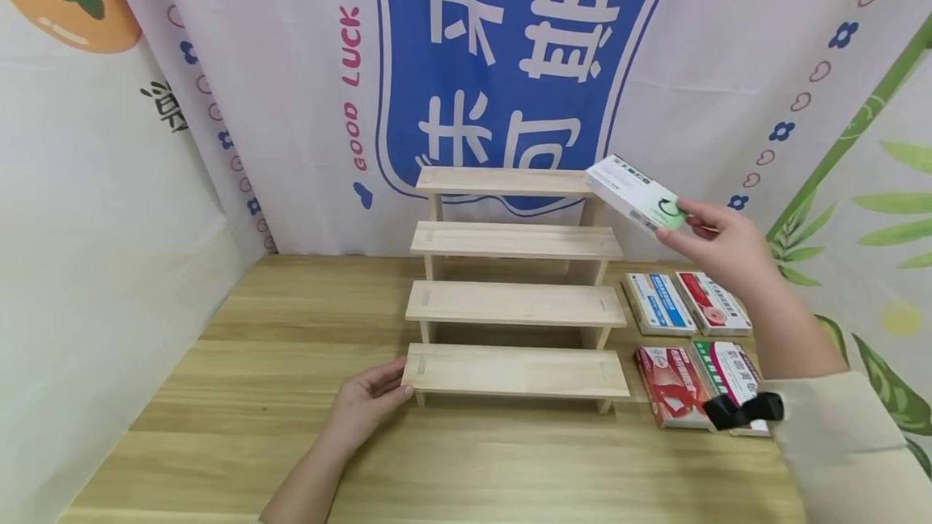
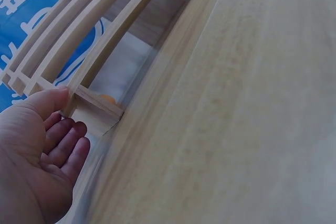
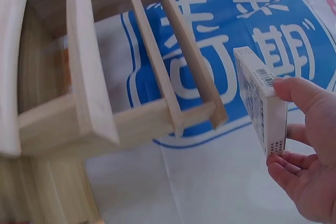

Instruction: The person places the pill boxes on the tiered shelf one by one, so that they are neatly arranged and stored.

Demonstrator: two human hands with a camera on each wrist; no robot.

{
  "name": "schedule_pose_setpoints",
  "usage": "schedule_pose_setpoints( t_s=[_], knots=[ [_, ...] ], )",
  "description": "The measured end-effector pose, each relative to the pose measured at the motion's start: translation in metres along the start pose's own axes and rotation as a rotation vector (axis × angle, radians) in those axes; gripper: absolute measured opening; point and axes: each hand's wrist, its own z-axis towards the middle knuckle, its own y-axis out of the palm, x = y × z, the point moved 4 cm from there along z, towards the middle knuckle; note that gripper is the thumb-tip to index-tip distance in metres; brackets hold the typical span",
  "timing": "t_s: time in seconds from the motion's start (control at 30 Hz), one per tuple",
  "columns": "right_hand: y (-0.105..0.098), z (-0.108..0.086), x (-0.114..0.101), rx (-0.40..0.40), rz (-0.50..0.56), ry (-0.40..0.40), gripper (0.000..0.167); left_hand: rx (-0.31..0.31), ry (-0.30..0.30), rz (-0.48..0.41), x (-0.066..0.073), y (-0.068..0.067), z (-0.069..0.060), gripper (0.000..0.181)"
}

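A four-step wooden display stand [image 1: 515, 370] stands on the table. At the left end of its lowest step, my left hand [image 1: 371, 401] grips the board, thumb at the edge and fingers below. The left wrist view shows that hand [image 2: 44, 150] at the corner of the stand [image 2: 97, 100]. My right hand [image 1: 728, 245] holds a flat white medicine box [image 1: 633, 192] with green print by one end. The box is in the air by the right end of the top step. In the right wrist view, the thumb and fingers pinch the box [image 3: 262, 98].
Right of the stand lie several medicine boxes: a blue-and-white one [image 1: 660, 304], a red-and-white one [image 1: 713, 303], a red one [image 1: 673, 386] and a green-and-magenta one [image 1: 724, 370] partly behind the sleeve. A printed cloth [image 1: 306, 103] hangs behind the wooden table [image 1: 240, 395].
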Motion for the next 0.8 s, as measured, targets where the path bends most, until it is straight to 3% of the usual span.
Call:
schedule_pose_setpoints(
  t_s=[0.4,0.8],
  knots=[
    [0.039,0.046,-0.068,-0.127,0.05,-0.068,0.081,0.007,0.019,0.0,0.002,0.0,0.0,0.048],
    [0.083,0.079,-0.108,-0.195,0.043,-0.104,0.07,0.009,0.033,-0.016,0.002,0.0,-0.001,0.048]
  ],
)
